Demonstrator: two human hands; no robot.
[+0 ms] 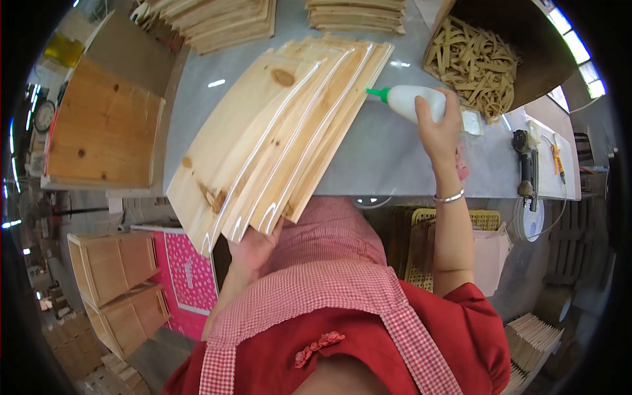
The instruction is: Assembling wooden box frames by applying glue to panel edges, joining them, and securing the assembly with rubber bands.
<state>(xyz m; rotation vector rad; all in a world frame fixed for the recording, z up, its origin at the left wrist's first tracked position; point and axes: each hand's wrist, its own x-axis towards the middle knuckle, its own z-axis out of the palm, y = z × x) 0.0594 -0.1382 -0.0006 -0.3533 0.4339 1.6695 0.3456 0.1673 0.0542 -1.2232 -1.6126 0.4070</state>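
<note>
My right hand [438, 128] is wrapped round a white squeeze bottle [405, 102] with a green nozzle. The bottle lies tilted nearly flat, its tip pointing left, close above the edge of the rightmost board. Several pale wooden boards [230, 131] with dark knots are fanned out, overlapping, over the table's near edge. Shiny white lines of glue [289, 112] run along the edges of several of them. At their near end my left hand [253, 250] holds the boards from below; the wood hides most of its fingers.
On the grey table [368, 164], more stacked boards [224, 23] stand at the back. At the right are a box [540, 46] of tan bands [471, 69] and a black-handled power tool [525, 164]. A wooden panel [105, 125] rises at the left. Yellow baskets [484, 219] sit below.
</note>
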